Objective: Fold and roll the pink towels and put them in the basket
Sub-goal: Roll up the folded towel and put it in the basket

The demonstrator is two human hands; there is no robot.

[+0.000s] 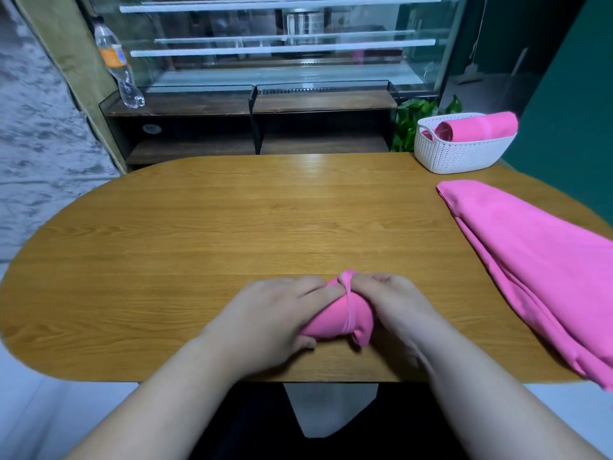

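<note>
Grips: two, the left grip [275, 313] and the right grip [394, 303].
Baskets: one, a white basket [464, 157].
Rolled towels: three in sight; one rolled towel [341, 313] between the two grips, and two basket rolls [481, 127].
Loose towels: one pink heap [530, 254]; how many towels lie in it cannot be told.
Bottles: one plastic bottle [116, 64].
Plants: one green plant [411, 121].
Surfaces: one wooden surface [232, 227].
Display cases: one glass case [282, 44].

**Both hands curled together**

Bare forearms enter from 7 and 5 o'clock and converge at 6 o'clock. Left hand [275, 313] and right hand [394, 310] lie knuckles up, fingertips [311, 283] nearly meeting, each curled round one end of the rolled towel [335, 318].
</note>
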